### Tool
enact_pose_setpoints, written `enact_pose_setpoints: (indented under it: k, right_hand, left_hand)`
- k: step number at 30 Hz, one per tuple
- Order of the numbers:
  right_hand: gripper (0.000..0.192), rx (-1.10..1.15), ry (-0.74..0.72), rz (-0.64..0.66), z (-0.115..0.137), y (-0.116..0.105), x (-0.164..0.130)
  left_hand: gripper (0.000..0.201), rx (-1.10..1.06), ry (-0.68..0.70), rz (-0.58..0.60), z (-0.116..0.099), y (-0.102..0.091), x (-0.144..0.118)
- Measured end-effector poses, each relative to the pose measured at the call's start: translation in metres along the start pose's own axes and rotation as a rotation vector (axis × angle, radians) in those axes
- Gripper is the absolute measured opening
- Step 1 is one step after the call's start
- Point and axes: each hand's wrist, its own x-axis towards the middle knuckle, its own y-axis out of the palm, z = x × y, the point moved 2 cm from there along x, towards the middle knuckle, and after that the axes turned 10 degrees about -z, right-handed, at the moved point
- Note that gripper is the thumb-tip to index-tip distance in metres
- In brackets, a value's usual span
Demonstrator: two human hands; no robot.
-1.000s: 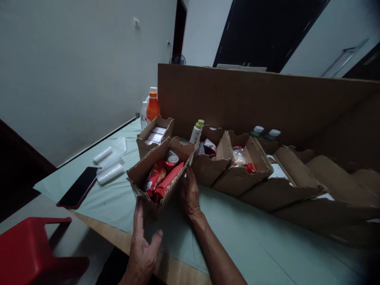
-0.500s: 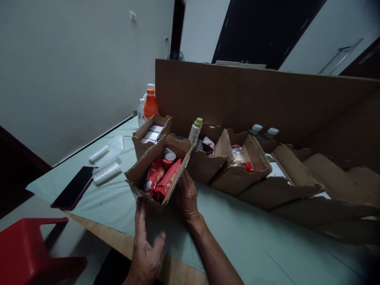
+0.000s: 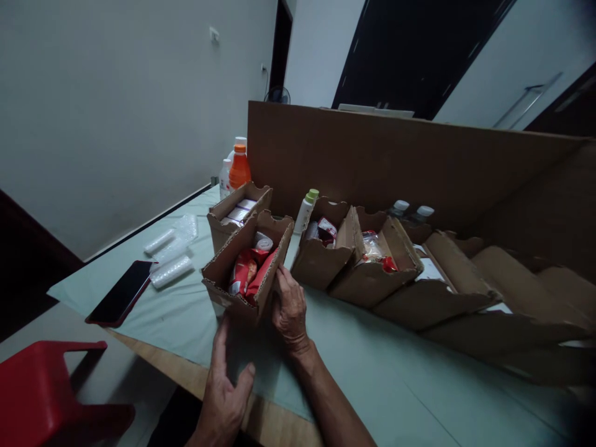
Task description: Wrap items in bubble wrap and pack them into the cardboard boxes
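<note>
An open-topped cardboard bin stands on the table before me, holding red snack packets and a small roll of bubble wrap. My right hand rests against the bin's right side, fingers along the wall and not wrapped round it. At the bin's lower front corner is my left hand, its thumb and fingers apart and palm holding nothing. The left fingertips reach the front wall; whether they press on it I cannot tell. Behind stands another cardboard bin with white boxes.
Several filled cardboard bins lean in a row at right, before a tall cardboard panel. A green-capped bottle and orange bottle stand behind. Bubble wrap and a phone lie left, above a red stool.
The bin with red packets has turned slightly and moved away from the row at right, opening a gap. My right hand stays at its side. The view has shifted a little.
</note>
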Motion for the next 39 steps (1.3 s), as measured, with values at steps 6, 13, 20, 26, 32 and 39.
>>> enact_pose_setpoints:
  k: [6, 13, 20, 26, 32, 39]
  right_hand:
    - [0.052, 0.018, 0.179, -0.015, -0.036, 0.003, -0.020]
    - [0.031, 0.022, 0.395, -0.018, -0.070, 0.003, -0.033]
    - [0.023, 0.056, 0.511, -0.036, -0.080, 0.003, -0.035]
    - [0.022, 0.092, 0.569, -0.042, -0.084, 0.006, -0.037]
    - [0.023, 0.103, 0.590, -0.048, -0.082, 0.007, -0.037]
    - [0.023, 0.129, 0.609, -0.057, -0.082, 0.009, -0.036]
  left_hand:
    - [0.073, -0.006, 0.066, 0.050, -0.001, 0.008, 0.007]
    - [0.078, -0.001, 0.091, 0.109, -0.003, 0.049, 0.038]
    - [0.081, 0.062, 0.157, 0.120, 0.000, 0.099, 0.088]
    - [0.082, 0.074, 0.208, 0.136, 0.001, 0.121, 0.098]
    - [0.084, 0.076, 0.233, 0.145, 0.006, 0.120, 0.099]
    - [0.070, 0.165, 0.280, 0.116, 0.007, 0.079, 0.105]
